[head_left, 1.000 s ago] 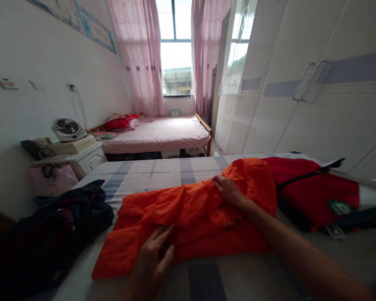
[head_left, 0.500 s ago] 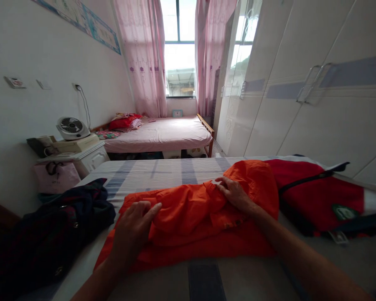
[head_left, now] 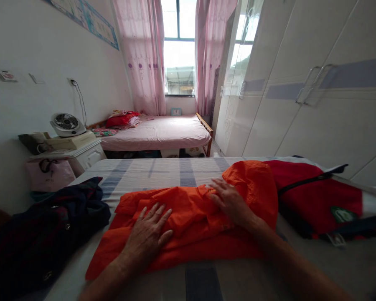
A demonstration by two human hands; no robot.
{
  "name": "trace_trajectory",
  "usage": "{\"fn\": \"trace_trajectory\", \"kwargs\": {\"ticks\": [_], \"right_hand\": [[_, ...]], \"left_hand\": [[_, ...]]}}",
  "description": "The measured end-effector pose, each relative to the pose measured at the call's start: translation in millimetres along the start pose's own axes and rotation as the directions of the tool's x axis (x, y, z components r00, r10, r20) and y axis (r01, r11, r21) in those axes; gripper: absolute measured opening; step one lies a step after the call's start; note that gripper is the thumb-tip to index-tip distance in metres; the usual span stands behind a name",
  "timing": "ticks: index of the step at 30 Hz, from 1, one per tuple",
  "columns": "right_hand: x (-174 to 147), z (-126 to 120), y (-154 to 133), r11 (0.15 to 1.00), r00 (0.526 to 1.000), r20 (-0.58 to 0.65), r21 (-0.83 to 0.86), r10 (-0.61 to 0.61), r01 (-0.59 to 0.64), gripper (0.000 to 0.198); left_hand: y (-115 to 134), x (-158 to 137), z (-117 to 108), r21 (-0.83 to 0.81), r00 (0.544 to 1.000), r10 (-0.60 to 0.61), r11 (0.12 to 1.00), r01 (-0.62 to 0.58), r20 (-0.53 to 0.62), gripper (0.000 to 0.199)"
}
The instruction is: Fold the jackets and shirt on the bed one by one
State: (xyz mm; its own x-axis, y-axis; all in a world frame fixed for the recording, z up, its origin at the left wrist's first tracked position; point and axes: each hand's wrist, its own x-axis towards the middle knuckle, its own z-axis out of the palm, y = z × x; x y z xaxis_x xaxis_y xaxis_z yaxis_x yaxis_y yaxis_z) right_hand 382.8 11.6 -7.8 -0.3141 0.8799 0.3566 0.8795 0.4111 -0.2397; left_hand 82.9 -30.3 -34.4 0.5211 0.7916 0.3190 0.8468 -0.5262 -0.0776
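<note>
An orange jacket (head_left: 188,209), partly folded with its hood-like rounded end to the right, lies across the near bed (head_left: 134,171). My left hand (head_left: 150,230) rests flat on the left part of the cloth, fingers spread. Toward the right, my right hand (head_left: 230,200) lies on the jacket beside the rounded end, its fingers stretched out. Both palms face down, so the cloth right under them is hidden. Nothing is gripped in either hand.
Right of the jacket lies a red, white and dark garment (head_left: 319,196) with a green patch. Dark clothing (head_left: 65,225) is heaped at the left. Beyond stand a white cabinet with a fan (head_left: 67,124), a pink-sheeted bed (head_left: 163,131) and a tall wardrobe (head_left: 288,83).
My left hand has come down flat onto the jacket, fingers now spread. The fingers of my right hand have straightened from a bent pose. The view has shifted slightly.
</note>
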Motion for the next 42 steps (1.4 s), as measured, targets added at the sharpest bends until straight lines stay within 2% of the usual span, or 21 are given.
{"fn": "trace_trajectory", "kwargs": {"ticks": [2, 4, 6, 8, 10, 12, 13, 16, 18, 20, 23, 24, 25, 27, 29, 32, 35, 37, 38, 40, 42], "right_hand": [[3.7, -22.6, 20.6, 0.975, 0.955, -0.255, -0.120, 0.152, -0.187, 0.050], [6.4, -43.4, 43.5, 0.894, 0.853, -0.440, -0.205, 0.280, -0.399, 0.059], [6.9, -55.1, 65.3, 0.793, 0.771, -0.495, -0.233, 0.402, -0.563, 0.069], [5.8, -58.0, 82.3, 0.724, 0.729, -0.440, -0.220, 0.524, -0.654, 0.067], [3.6, -58.5, 92.2, 0.722, 0.716, -0.344, -0.138, 0.607, -0.678, 0.050], [-0.8, -63.7, 93.0, 0.773, 0.722, -0.325, 0.046, 0.611, -0.633, 0.032], [-4.3, -69.5, 89.4, 0.796, 0.717, -0.361, 0.153, 0.596, -0.585, 0.026], [-21.3, -97.0, 62.6, 0.846, 0.654, -0.538, 0.360, 0.532, -0.393, 0.019], [-36.1, -114.3, 34.3, 0.883, 0.673, -0.586, 0.405, 0.451, -0.238, 0.018], [-50.7, -119.3, 4.0, 0.892, 0.770, -0.538, 0.444, 0.342, -0.086, 0.016], [-67.9, -92.2, -32.7, 0.904, 0.962, -0.254, 0.428, 0.104, 0.015, 0.016], [-72.0, -75.7, -41.0, 0.918, 0.994, -0.112, 0.395, 0.005, 0.040, 0.019], [-75.2, -57.8, -47.3, 0.932, 0.995, 0.038, 0.354, -0.090, 0.071, 0.023], [-79.2, -26.0, -55.7, 0.946, 0.953, 0.235, 0.305, -0.189, 0.112, 0.030], [-80.5, -10.4, -60.5, 0.952, 0.928, 0.313, 0.284, -0.203, 0.112, 0.032], [-79.7, -24.6, -63.5, 0.950, 0.920, 0.340, 0.301, -0.194, 0.089, 0.036], [-78.5, -58.0, -54.1, 0.946, 0.971, 0.222, 0.323, -0.094, 0.018, 0.039], [-79.4, -72.0, -36.1, 0.951, 0.994, 0.027, 0.289, 0.110, -0.113, 0.040], [-80.9, -74.3, -23.7, 0.942, 0.969, -0.065, 0.261, 0.237, -0.213, 0.043], [-86.4, -70.9, 4.5, 0.873, 0.867, -0.154, 0.219, 0.473, -0.437, 0.054], [-94.3, -61.0, 31.2, 0.773, 0.781, -0.072, 0.224, 0.620, -0.593, 0.060]], "left_hand": [[0.6, -3.3, 14.0, -0.003, 0.999, -0.032, 0.999, 0.032, 0.020, 0.051], [-0.3, -6.6, 21.2, -0.006, 0.999, -0.052, 0.999, 0.052, -0.005, 0.051], [-1.2, -8.1, 22.8, -0.014, 0.998, -0.055, 0.998, 0.055, -0.025, 0.050], [-1.6, -8.0, 21.9, -0.017, 0.998, -0.053, 0.998, 0.052, -0.037, 0.050], [-1.4, -7.3, 20.7, -0.015, 0.998, -0.051, 0.999, 0.050, -0.040, 0.051], [-1.2, -7.0, 19.9, -0.011, 0.998, -0.051, 0.999, 0.050, -0.040, 0.051], [-1.1, -7.0, 19.6, -0.011, 0.998, -0.051, 0.999, 0.051, -0.039, 0.051], [-0.9, -7.1, 18.6, -0.020, 0.998, -0.057, 0.998, 0.057, -0.030, 0.050], [-0.7, -6.9, 17.8, -0.031, 0.998, -0.063, 0.998, 0.062, -0.020, 0.050], [-0.4, -6.5, 17.1, -0.042, 0.998, -0.063, 0.997, 0.062, -0.010, 0.050], [0.2, -6.0, 15.9, -0.057, 0.998, -0.065, 0.996, 0.065, -0.003, 0.050], [0.2, -5.9, 15.2, -0.061, 0.998, -0.067, 0.996, 0.067, -0.003, 0.049], [0.1, -5.7, 14.2, -0.066, 0.998, -0.068, 0.996, 0.068, -0.003, 0.049], [-0.6, -5.0, 11.3, -0.081, 0.998, -0.069, 0.994, 0.069, -0.001, 0.048], [-1.5, -3.5, 6.8, -0.100, 0.997, -0.081, 0.992, 0.079, -0.011, 0.045], [0.1, -0.4, -2.7, -0.105, 0.992, -0.087, 0.992, 0.077, -0.094, 0.044], [9.4, 2.0, -15.0, -0.096, 0.980, -0.011, 0.995, -0.008, -0.198, 0.044], [19.7, 3.3, -23.7, -0.100, 0.975, 0.060, 0.992, -0.083, -0.216, 0.044], [25.5, 4.0, -27.6, -0.105, 0.974, 0.092, 0.988, -0.115, -0.206, 0.045], [37.2, 6.2, -33.6, -0.123, 0.974, 0.153, 0.977, -0.175, -0.170, 0.048], [47.9, 9.4, -36.0, -0.152, 0.973, 0.201, 0.964, -0.217, -0.115, 0.050]]}}
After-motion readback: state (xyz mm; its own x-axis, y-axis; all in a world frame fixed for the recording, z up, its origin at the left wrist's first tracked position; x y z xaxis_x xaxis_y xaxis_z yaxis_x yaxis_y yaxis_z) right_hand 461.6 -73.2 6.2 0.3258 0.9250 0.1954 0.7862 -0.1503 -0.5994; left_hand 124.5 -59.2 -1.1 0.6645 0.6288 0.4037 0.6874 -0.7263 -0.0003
